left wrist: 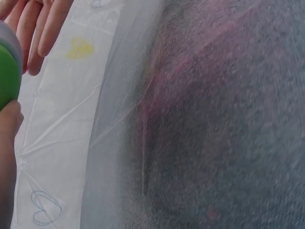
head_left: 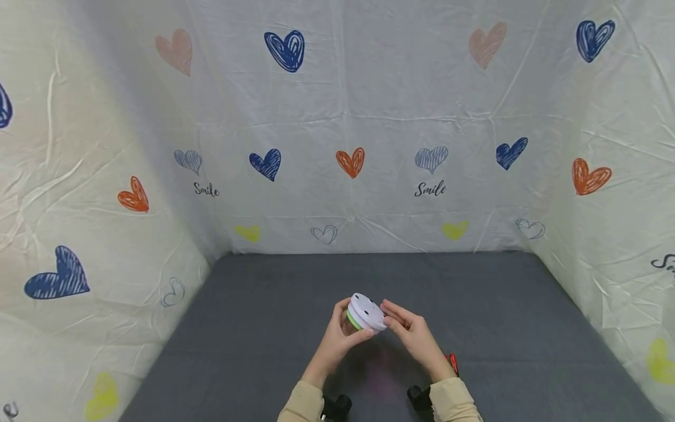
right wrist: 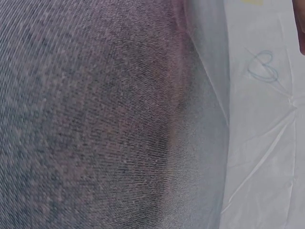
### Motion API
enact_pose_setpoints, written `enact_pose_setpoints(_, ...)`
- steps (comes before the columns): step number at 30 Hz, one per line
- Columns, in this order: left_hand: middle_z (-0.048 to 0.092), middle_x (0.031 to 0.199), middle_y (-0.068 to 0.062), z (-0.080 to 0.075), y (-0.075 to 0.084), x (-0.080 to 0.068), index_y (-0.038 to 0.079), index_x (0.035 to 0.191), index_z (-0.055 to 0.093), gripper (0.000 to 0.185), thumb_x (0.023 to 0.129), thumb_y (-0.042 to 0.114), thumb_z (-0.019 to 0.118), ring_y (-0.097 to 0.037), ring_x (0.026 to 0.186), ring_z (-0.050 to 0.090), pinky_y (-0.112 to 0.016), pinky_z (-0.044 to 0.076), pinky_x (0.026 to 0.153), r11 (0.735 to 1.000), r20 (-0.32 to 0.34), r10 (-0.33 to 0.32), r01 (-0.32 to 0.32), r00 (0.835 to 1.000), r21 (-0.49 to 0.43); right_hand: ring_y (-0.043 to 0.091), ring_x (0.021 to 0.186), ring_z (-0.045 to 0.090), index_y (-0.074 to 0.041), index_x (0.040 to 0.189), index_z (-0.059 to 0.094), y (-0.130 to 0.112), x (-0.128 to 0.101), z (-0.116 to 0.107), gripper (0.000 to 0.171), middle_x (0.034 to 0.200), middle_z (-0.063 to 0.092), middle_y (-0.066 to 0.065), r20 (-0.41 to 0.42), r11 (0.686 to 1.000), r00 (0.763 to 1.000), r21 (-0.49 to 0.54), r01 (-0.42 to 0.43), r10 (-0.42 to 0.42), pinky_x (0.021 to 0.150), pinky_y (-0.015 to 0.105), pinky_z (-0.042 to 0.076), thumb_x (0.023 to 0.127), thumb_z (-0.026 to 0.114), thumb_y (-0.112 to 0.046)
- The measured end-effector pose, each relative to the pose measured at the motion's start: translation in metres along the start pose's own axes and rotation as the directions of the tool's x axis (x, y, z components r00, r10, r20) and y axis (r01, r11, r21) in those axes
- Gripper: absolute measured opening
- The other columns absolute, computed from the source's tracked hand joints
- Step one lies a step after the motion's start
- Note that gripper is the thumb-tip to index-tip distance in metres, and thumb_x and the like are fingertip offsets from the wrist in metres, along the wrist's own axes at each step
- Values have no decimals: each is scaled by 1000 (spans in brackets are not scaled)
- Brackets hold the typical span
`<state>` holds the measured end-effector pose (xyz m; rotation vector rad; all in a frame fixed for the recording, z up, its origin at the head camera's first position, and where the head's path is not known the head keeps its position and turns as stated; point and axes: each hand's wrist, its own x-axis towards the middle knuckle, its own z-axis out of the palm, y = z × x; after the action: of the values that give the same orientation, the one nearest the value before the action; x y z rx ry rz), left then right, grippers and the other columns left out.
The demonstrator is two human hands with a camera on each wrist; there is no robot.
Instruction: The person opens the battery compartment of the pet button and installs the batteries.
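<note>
A small round container (head_left: pixel 365 312) with a white lid dotted in black and a green band under it is held tilted just above the grey tabletop (head_left: pixel 253 328), near the front middle. My left hand (head_left: pixel 337 339) grips it from the left, thumb under the near rim. My right hand (head_left: pixel 410 331) pinches the lid's right edge with bent fingers. In the left wrist view the green band (left wrist: pixel 6 78) shows at the far left between a thumb (left wrist: pixel 8 121) and fingers (left wrist: pixel 40 26). The right wrist view shows only grey cloth and white sheet.
White sheet walls (head_left: pixel 369 117) printed with hearts close off the table at the back, left and right. A small red thing (head_left: pixel 452 363) lies beside my right wrist. Black wrist mounts (head_left: pixel 337 405) sit at the front edge.
</note>
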<state>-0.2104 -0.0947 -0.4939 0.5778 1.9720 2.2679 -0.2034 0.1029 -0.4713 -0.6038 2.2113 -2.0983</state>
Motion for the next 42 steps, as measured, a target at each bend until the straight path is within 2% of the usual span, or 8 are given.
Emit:
enact_pose_setpoints(7, 38, 133, -17, 6, -2, 0, 7, 138, 21, 75, 81, 3, 69, -27, 111, 49, -33, 47, 87, 999, -5, 11, -11, 1000, -46, 25, 121, 44, 3, 136, 42, 21, 3, -6, 49, 134, 44, 19, -5, 996, 1000, 90, 2, -1, 91, 30, 43, 91, 58, -9)
enact_pose_setpoints(11, 38, 133, -17, 7, -3, 0, 8, 139, 22, 75, 81, 4, 69, -27, 112, 48, -34, 47, 87, 998, 9, 25, -24, 1000, -65, 22, 122, 45, 1, 136, 43, 21, 1, -8, 52, 134, 44, 20, -12, 992, 1000, 124, 9, -8, 92, 28, 42, 89, 62, -12)
enact_pose_setpoints(15, 39, 132, -17, 6, -6, 0, 5, 139, 24, 73, 81, 3, 69, -27, 113, 47, -33, 46, 89, 997, 24, 37, -35, 999, -72, 20, 121, 45, 2, 136, 43, 20, -1, -8, 59, 134, 44, 22, -24, 984, 1000, 179, 12, -8, 92, 27, 42, 83, 68, -8)
enact_pose_setpoints(23, 38, 135, -17, 2, -7, -1, -1, 140, 28, 79, 77, 1, 74, -22, 121, 41, -28, 36, 99, 999, 8, 23, -23, 1000, 24, 25, 122, 43, 10, 134, 40, 14, -3, -11, 69, 134, 40, 28, -71, 951, 996, 299, 74, -55, 94, 30, 39, 73, 73, 8)
enact_pose_setpoints(28, 34, 140, -15, 2, 2, 0, 1, 142, 26, 84, 75, -1, 76, -24, 126, 37, -29, 36, 99, 997, 46, -1, -3, 999, 77, 25, 122, 43, 10, 133, 42, 11, -4, -11, 70, 133, 41, 27, -82, 964, 994, 249, 88, -70, 93, 29, 40, 71, 75, 7)
enact_pose_setpoints(33, 37, 137, -19, 6, 20, -4, -3, 141, 23, 84, 75, -3, 74, -27, 122, 40, -28, 39, 96, 992, 93, -3, -9, 996, 129, 23, 119, 47, 6, 131, 48, 9, -7, -9, 71, 131, 49, 19, -128, 990, 989, 111, 89, -75, 90, 27, 42, 68, 79, -2)
enact_pose_setpoints(38, 46, 128, -19, 8, 27, -4, -3, 138, 21, 82, 74, -8, 72, -24, 116, 45, -25, 38, 96, 988, 85, -6, -8, 996, 153, 22, 115, 50, 6, 129, 50, 9, -10, -6, 71, 128, 51, 19, -171, 995, 982, 28, 92, -86, 88, 26, 44, 66, 81, -5)
enact_pose_setpoints(42, 45, 130, -18, 11, 30, -4, -3, 139, 23, 82, 73, -7, 73, -24, 116, 45, -28, 40, 96, 984, 90, 2, -18, 996, 176, 22, 113, 52, 7, 128, 51, 7, -11, -4, 71, 127, 52, 17, -198, 993, 973, -31, 118, -121, 86, 26, 45, 65, 81, -5)
